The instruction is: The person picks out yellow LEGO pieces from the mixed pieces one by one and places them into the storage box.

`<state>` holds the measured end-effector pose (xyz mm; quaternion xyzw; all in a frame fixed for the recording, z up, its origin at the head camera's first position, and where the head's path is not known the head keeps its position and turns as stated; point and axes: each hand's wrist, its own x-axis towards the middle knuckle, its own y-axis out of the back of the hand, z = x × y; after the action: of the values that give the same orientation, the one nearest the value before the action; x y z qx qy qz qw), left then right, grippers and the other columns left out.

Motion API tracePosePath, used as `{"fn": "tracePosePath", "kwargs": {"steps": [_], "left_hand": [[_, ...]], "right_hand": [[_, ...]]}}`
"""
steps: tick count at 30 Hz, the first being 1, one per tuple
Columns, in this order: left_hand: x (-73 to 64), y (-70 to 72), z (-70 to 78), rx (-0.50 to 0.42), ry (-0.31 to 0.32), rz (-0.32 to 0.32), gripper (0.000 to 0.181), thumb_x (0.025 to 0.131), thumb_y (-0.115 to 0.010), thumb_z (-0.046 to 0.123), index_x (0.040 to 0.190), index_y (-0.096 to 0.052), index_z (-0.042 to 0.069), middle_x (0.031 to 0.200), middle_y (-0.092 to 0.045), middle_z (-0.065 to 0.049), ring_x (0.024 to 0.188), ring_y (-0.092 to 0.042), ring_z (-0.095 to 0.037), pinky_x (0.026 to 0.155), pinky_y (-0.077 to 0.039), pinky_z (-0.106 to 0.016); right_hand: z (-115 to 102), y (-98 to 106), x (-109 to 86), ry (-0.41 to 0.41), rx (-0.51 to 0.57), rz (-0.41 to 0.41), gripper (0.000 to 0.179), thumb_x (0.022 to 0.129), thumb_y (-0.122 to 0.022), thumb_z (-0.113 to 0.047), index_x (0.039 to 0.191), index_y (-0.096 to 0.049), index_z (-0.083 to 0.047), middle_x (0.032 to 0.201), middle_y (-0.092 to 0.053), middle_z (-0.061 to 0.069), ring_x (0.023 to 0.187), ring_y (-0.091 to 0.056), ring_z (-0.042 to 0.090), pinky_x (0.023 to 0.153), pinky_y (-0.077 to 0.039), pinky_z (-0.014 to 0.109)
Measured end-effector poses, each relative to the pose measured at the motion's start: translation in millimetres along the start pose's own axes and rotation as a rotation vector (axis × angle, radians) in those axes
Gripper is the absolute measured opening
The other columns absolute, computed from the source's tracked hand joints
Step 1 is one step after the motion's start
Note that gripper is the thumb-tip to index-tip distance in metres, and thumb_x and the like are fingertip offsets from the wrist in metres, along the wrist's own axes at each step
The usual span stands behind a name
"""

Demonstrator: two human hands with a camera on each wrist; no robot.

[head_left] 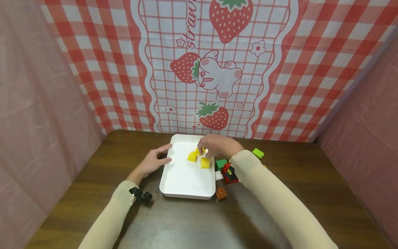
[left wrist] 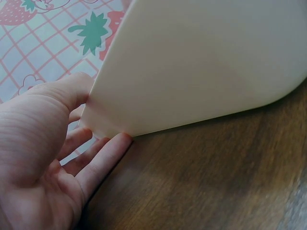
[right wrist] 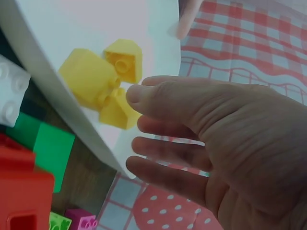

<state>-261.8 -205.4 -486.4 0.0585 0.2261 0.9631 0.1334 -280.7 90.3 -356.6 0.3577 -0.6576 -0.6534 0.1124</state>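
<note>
Three yellow blocks [head_left: 192, 156] lie close together inside one white tray [head_left: 186, 180], toward its right side. The right hand [head_left: 217, 145] is over them, its thumb and fingers apart; the right wrist view shows the thumb tip at the edge of one block, and nothing is gripped. The left hand [head_left: 152, 160] has its fingers spread and touching the tray's left side, not wrapped round it. Just outside the tray's right wall, on the brown table [head_left: 180, 224], are one green block [head_left: 221, 164], one white block [head_left: 219, 175] and a red piece [head_left: 228, 178] with black and yellow showing, while one orange-brown block [head_left: 221, 193] lies nearer the person. Farther right is one lime block [head_left: 257, 153]; one pink block [right wrist: 80, 219] shows in the right wrist view. The right sleeve [head_left: 273, 193] covers part of this group, with a sliver of yellow at its edge, so the full count there cannot be told. One small black device [head_left: 141, 195] is at the left wrist. A strawberry cloth [head_left: 311, 52] hangs behind, between two pink curtains [head_left: 40, 103].
</note>
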Motion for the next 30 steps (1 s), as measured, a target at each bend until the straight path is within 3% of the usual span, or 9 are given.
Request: {"fn": "tracePosePath", "kwargs": {"steps": [11,19,30], "left_hand": [[-0.9,0.4,-0.7,0.0,-0.002,-0.002,0.068,0.108,-0.074,0.009,0.169,-0.047,0.001,0.18,-0.042,-0.021,0.17,-0.037,-0.047,0.14,-0.028,-0.066],[-0.9,0.1,0.0,-0.016,-0.003,-0.003,0.068,0.108,-0.073,0.007,0.169,-0.046,0.0,0.181,-0.042,-0.022,0.166,-0.043,-0.048,0.137,-0.035,-0.065],[0.1,-0.5,-0.4,-0.016,0.002,-0.003,0.068,0.108,-0.073,0.007,0.17,-0.046,0.001,0.181,-0.041,-0.021,0.167,-0.042,-0.047,0.137,-0.035,-0.065]], "right_hand": [[17,-3,-0.4,0.006,-0.074,0.028,0.018,0.102,-0.085,-0.013,0.12,-0.085,-0.014,0.128,-0.081,0.006,0.11,-0.067,0.023,0.108,-0.064,0.04],[36,-6,-6.4,0.049,-0.062,0.062,0.015,0.101,-0.081,-0.006,0.115,-0.085,-0.009,0.115,-0.083,0.009,0.094,-0.069,0.021,0.095,-0.067,0.038],[58,-13,-17.4,-0.008,-0.048,0.089,0.013,0.101,-0.083,-0.008,0.113,-0.084,-0.01,0.109,-0.084,0.007,0.091,-0.07,0.02,0.095,-0.068,0.039]]}}
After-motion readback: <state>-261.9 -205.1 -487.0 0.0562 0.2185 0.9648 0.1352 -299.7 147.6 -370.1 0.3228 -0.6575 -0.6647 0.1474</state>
